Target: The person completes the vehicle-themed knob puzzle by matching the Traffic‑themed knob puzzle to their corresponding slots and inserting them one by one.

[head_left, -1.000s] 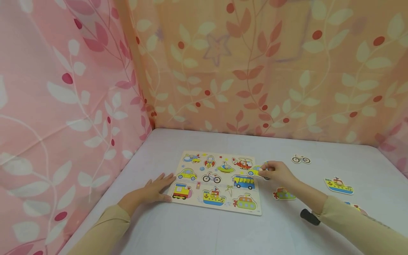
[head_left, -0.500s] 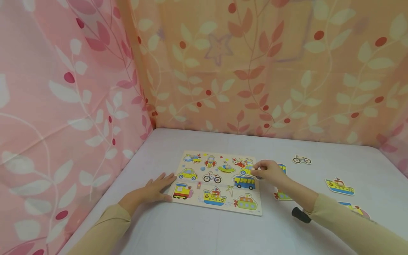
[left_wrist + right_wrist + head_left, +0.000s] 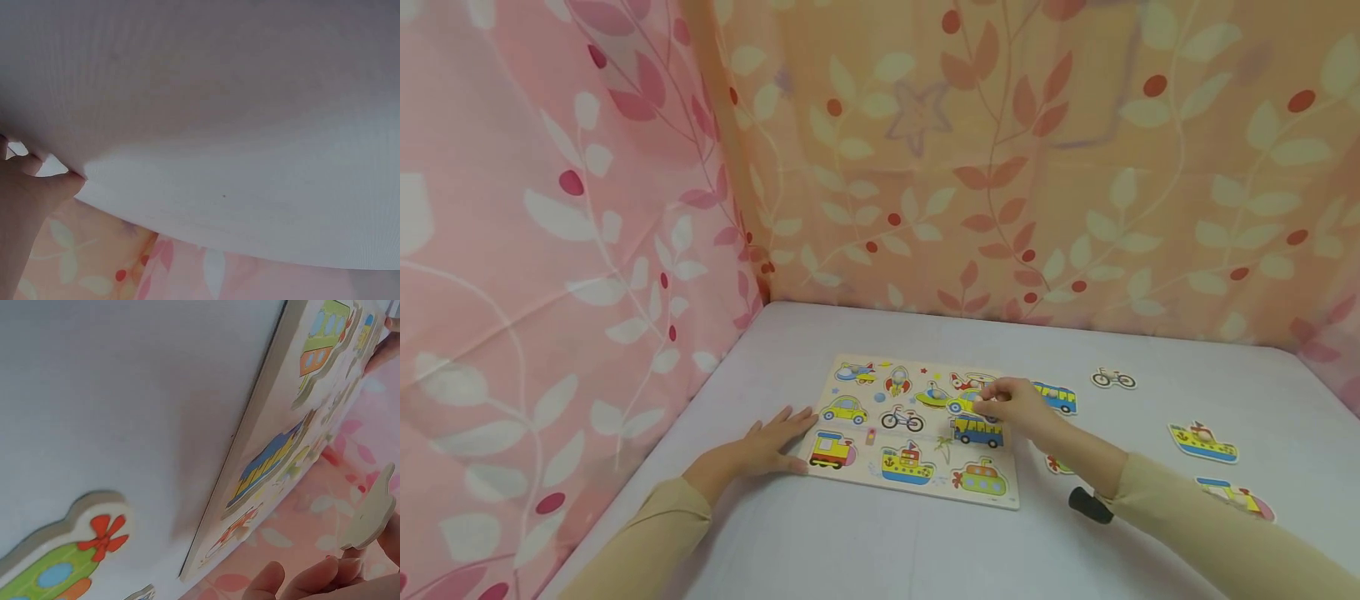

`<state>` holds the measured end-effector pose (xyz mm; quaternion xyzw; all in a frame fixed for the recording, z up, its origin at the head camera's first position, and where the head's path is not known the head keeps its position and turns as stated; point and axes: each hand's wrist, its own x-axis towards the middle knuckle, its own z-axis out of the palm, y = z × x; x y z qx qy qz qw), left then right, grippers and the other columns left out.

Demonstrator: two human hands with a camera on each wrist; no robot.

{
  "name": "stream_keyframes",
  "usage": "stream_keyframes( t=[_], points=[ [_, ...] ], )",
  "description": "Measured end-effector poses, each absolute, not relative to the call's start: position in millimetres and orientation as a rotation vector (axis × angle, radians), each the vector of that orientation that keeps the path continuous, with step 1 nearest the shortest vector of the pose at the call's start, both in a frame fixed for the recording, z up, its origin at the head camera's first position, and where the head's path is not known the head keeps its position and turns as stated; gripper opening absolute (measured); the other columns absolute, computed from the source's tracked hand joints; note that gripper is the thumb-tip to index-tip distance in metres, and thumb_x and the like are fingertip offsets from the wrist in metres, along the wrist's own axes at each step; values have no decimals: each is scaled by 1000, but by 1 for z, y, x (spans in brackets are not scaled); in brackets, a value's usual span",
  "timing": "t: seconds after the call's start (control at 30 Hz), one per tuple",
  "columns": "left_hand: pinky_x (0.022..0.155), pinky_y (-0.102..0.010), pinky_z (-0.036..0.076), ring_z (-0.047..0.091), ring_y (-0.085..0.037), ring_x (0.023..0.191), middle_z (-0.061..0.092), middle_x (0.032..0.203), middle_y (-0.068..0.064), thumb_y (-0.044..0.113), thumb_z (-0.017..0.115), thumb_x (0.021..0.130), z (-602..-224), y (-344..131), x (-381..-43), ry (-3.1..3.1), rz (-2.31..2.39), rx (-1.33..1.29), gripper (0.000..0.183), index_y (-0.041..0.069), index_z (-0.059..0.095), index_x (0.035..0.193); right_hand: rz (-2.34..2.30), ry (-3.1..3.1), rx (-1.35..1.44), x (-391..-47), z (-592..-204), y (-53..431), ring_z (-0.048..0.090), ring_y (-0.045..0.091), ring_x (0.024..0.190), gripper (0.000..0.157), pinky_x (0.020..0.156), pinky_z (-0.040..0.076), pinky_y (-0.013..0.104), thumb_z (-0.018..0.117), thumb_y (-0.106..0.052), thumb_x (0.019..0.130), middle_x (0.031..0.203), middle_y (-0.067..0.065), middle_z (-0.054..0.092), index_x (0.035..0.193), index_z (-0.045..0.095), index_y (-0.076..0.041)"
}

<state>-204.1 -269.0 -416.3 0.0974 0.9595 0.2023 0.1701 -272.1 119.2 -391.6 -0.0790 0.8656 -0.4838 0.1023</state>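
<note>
My right hand (image 3: 1024,412) pinches a yellow car puzzle piece (image 3: 962,403) above the upper right of the wooden puzzle board (image 3: 925,493). The right wrist view shows the plain back of the car piece (image 3: 372,512), raised off the board (image 3: 275,375) at the fingertips. The piece overlaps the helicopter (image 3: 962,383) in the head view. Fingers spread, my left hand (image 3: 752,446) rests at the board's left edge. Printed on the board are a car (image 3: 845,409), a bicycle (image 3: 902,419) and a bus (image 3: 977,431), among others. Airplane (image 3: 855,372) and rocket (image 3: 897,381) pieces sit in it, with knobs.
Loose pieces lie right of the board: a bus (image 3: 1060,399), a bicycle (image 3: 1113,379), a ship (image 3: 1204,441), a train (image 3: 1236,497) and a submarine (image 3: 1057,465) partly behind my right arm. A dark object (image 3: 1090,505) hangs at the right cuff. Patterned curtains (image 3: 865,167) enclose the table.
My right hand has carried the car piece leftward, from the board's right edge to farther over the board. The loose bus piece has come into sight behind it. The left hand stays put.
</note>
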Motion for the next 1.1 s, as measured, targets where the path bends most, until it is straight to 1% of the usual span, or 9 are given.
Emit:
stream_keyframes(
  t=[0.17,0.47,0.7,0.9,1.1],
  points=[
    [110,-67,-2,2,-39,147,20,160,-11,39,75,83,-416,-268,-204,2722,585,280,87,13,30,153,-1453,2524,-218,-272,-395,111,50,20,80,23,66,40,28,72,-18,89,82,6,53,100,65,1],
    [110,-67,-1,3,-39,147,20,160,-13,39,75,83,-414,-268,-201,2722,583,278,93,7,24,154,-1449,2531,-215,-272,-399,96,46,21,80,18,64,37,29,74,-17,87,79,6,47,94,67,-2],
    [111,-65,-1,3,-38,147,21,160,-11,39,75,83,-415,-269,-202,2728,575,269,94,8,23,155,-1476,2512,-250,-273,-401,82,43,19,75,16,61,35,29,74,-14,86,76,4,45,92,66,-1],
    [111,-65,-2,2,-38,147,20,160,-12,40,74,83,-416,-270,-203,2724,579,275,94,8,23,155,-1469,2500,-258,-274,-403,70,42,20,79,15,64,34,31,76,-15,84,80,4,45,90,67,-4],
    [111,-65,0,3,-37,147,20,160,-10,40,75,83,-415,-270,-204,2729,547,280,93,10,24,155,-1477,2475,-252,-274,-403,57,41,21,82,14,65,32,32,77,-15,83,83,4,45,89,68,-5]
  ],
)
